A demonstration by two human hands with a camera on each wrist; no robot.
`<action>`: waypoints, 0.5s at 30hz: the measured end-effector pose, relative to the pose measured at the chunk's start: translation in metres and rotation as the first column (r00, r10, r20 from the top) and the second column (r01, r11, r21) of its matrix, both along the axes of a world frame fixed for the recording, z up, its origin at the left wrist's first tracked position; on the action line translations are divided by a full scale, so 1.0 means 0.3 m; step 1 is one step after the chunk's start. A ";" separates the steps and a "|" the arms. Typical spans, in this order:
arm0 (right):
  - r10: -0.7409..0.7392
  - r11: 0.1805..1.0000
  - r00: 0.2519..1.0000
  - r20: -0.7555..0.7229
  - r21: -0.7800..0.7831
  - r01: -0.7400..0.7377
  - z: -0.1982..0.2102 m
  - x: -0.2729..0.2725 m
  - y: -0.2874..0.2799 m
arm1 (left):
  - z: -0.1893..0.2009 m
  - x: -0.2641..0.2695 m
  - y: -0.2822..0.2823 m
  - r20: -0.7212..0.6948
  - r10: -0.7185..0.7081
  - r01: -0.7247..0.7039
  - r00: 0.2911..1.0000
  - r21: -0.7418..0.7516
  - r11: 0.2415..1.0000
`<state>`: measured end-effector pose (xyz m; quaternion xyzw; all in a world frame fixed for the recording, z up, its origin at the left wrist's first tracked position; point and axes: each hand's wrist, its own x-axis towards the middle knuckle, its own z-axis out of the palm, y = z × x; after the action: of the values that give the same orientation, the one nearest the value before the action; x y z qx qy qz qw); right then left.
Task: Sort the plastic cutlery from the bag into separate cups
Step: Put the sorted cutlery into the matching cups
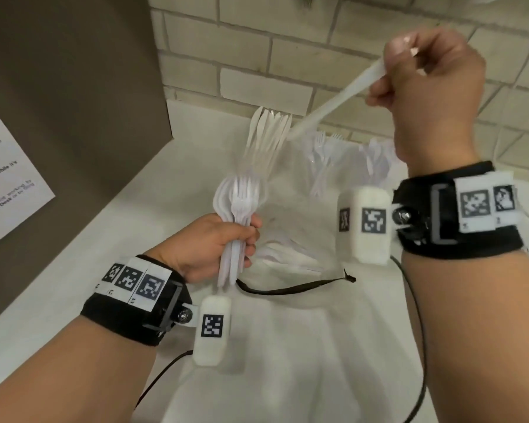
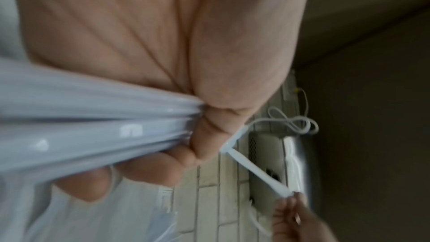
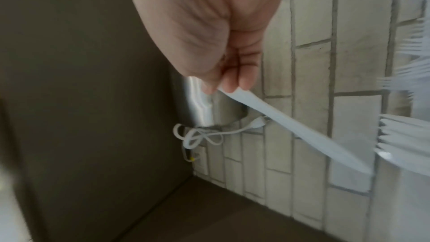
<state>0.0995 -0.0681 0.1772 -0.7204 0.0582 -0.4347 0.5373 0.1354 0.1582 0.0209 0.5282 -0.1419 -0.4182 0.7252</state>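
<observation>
While the left hand is curling its fingers tight around a bundle of white plastic forks, the right hand is pinching the handle end of a single white plastic knife between thumb and fingertips, raised above the surface. The knife is slanting down so that its tip is ending beside a fan of more knives, which are standing up from a clear cup that is hard to make out. Behind these, two more groups of white cutlery are showing through a clear plastic bag lying on the surface, and blur is keeping me from counting single pieces. Both hands are well apart. A black cord is lying across the bag's near edge, and a tiled wall is standing behind.
</observation>
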 end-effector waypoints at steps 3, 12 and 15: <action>-0.031 0.999 0.999 0.022 -0.024 0.032 -0.027 0.131 -0.002 | 0.003 0.018 0.008 -0.160 -0.047 0.013 0.986 -0.207 0.978; -0.069 0.976 0.973 -0.220 -0.215 0.020 -0.191 0.465 0.008 | -0.027 0.053 -0.001 -0.213 -0.228 0.129 0.950 -0.398 0.908; -0.085 0.968 0.943 -0.321 -0.250 0.002 -0.240 0.548 -0.005 | -0.037 0.061 0.002 -0.220 -0.221 0.124 0.950 -0.385 0.915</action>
<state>0.2640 -0.0698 0.1052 -0.8424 0.1088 -0.3238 0.4168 0.1537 0.1589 0.0097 0.3099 -0.1681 -0.5126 0.7829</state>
